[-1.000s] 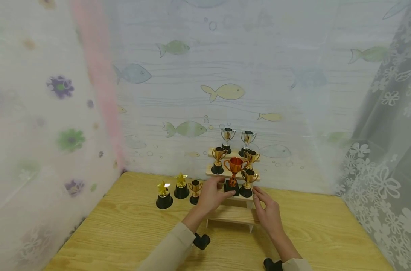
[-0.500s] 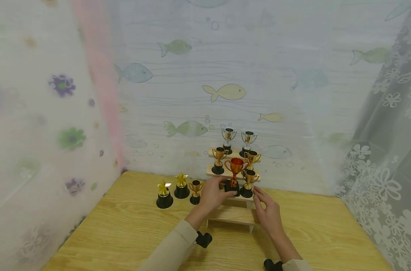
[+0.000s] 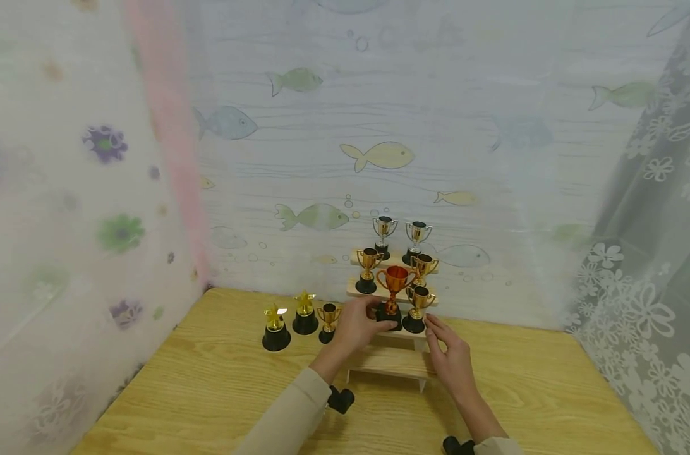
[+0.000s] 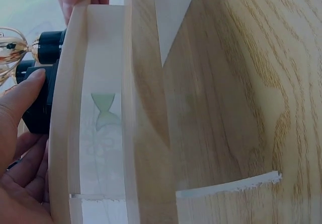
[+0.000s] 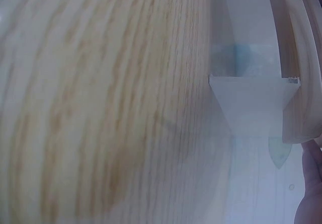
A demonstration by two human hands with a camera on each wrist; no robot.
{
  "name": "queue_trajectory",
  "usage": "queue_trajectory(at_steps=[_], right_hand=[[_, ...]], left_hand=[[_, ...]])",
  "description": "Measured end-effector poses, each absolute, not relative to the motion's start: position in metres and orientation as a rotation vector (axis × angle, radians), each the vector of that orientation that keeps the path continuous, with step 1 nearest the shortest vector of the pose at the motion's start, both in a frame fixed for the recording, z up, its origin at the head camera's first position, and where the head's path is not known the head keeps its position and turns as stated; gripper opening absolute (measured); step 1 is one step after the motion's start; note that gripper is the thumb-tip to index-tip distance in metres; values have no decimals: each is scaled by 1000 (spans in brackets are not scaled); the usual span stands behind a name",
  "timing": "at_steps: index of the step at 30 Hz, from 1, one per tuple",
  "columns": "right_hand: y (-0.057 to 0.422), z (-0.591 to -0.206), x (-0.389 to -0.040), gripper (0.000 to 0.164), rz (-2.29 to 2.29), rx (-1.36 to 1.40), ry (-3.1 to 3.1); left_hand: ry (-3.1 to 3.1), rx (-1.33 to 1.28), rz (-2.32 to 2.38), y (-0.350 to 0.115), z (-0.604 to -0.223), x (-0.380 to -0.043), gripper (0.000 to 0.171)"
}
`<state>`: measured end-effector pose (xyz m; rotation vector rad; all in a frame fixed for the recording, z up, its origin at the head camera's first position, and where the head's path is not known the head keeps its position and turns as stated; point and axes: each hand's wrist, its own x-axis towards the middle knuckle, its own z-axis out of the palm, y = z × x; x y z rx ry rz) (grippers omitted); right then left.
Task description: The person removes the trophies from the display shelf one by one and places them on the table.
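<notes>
My left hand (image 3: 356, 327) pinches the black base of an orange-bronze trophy cup (image 3: 395, 278), with the thumb in front and fingers at the side and behind. This trophy stands upright on the second-lowest step of a small wooden tiered stand (image 3: 387, 361). Beside it on the same step is a gold trophy cup (image 3: 420, 298). In the left wrist view the thumb (image 4: 25, 93) presses the black base (image 4: 37, 110) at the step's edge. My right hand (image 3: 450, 355) has its fingers extended at the right end of that step, close to the gold trophy's base.
Two silver trophies (image 3: 383, 229) stand on the top step, two gold ones (image 3: 368, 260) on the step below. Left of the stand, two star trophies (image 3: 275, 325) and a gold cup (image 3: 327, 316) stand on the wooden table (image 3: 208, 379). Fish-patterned curtain (image 3: 464, 95) hangs behind.
Both hands stay almost still at the step, and the trophies keep their places. The head view shifts only slightly.
</notes>
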<state>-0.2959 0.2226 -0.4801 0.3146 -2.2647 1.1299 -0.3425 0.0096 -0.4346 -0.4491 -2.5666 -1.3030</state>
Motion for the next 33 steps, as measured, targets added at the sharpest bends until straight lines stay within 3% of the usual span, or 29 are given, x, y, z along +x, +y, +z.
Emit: queue_trajectory(at_steps=[33], right_hand=[[223,-483,-299,29,1095,319,-2251]], left_hand=[[-2512,-524,-1408,-8,-430,-332,47]])
